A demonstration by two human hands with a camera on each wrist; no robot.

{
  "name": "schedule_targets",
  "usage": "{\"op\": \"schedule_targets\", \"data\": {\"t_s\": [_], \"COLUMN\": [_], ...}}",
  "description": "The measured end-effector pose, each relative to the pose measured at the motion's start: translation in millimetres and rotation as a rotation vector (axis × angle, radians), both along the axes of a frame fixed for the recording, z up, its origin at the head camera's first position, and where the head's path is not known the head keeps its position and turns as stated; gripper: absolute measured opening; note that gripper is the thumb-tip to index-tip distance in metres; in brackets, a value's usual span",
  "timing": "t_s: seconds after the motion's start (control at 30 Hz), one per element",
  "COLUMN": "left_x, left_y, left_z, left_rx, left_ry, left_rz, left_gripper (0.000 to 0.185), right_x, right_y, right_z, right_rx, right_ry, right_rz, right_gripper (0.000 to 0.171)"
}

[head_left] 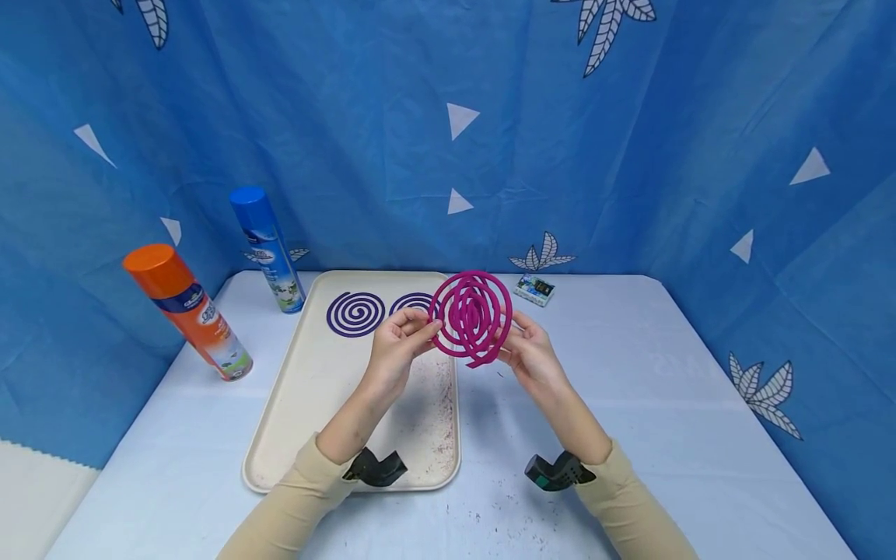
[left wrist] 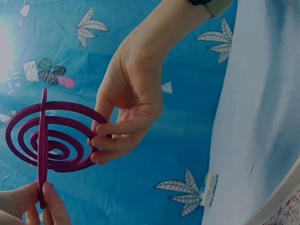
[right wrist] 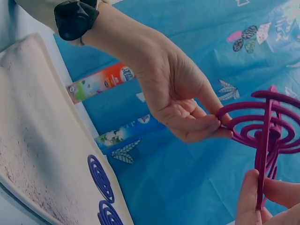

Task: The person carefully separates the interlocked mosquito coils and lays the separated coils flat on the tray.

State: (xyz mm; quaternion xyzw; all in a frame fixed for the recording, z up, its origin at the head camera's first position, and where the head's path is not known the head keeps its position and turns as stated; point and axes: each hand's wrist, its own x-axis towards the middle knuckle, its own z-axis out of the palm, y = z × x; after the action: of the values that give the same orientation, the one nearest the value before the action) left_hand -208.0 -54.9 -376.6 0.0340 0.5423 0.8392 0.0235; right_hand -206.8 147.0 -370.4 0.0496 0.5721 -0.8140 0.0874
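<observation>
Two hands meet above the table, each pinching one of a pair of interlocked magenta spiral coils (head_left: 471,317). The left hand (head_left: 395,350) nips its coil's rim between thumb and curled fingertips; the right hand (head_left: 530,356) does the same on the opposite side, fingers bunched against the outer ring. Seen from the wrist views, the two spirals stand crossed, one turned edge-on through the other (their turns not yet pulled free). They hang in the air over the right edge of a cream tray (head_left: 294,435), clear of its surface.

Both forearms wear beige sleeves, and a dark wrist strap (head_left: 376,469) sits on each.

On the tray's far end lie two purple spiral coils (head_left: 355,313) flat and side by side, the right one partly hidden behind the magenta pair. Reddish crumbs are scattered over the tray's near half and dot the pale blue tablecloth (head_left: 665,404) beside it. Left of the tray stand two spray cans, well apart from the hands: an orange-capped can (head_left: 187,311) nearer the table's edge and a blue-capped can (head_left: 268,249) further back, just beside the tray's corner. A small printed box (head_left: 535,288) lies near the back edge of the table.

Blue fabric (head_left: 630,155) printed with white triangles and leaves curtains the table on three sides.
</observation>
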Motion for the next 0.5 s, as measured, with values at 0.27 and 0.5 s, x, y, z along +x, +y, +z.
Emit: {"op": "schedule_targets", "data": {"t_s": [0.27, 0.5], "left_x": [0.9, -0.4], "left_y": [-2.7, -4.1], "left_z": [3.9, 3.7], "left_rx": [-0.028, -0.046], "left_ry": [0.003, 0.009], "left_rz": [-0.003, 0.001], "left_gripper": [0.016, 0.016], "right_x": [-0.4, 1.4], "right_y": [4.7, 8.4], "right_z": [3.1, 6.4], "right_rx": [0.077, -0.004], "right_ry": [0.051, 0.070], "right_rz": [0.014, 0.060], "right_gripper": [0.043, 0.045]}}
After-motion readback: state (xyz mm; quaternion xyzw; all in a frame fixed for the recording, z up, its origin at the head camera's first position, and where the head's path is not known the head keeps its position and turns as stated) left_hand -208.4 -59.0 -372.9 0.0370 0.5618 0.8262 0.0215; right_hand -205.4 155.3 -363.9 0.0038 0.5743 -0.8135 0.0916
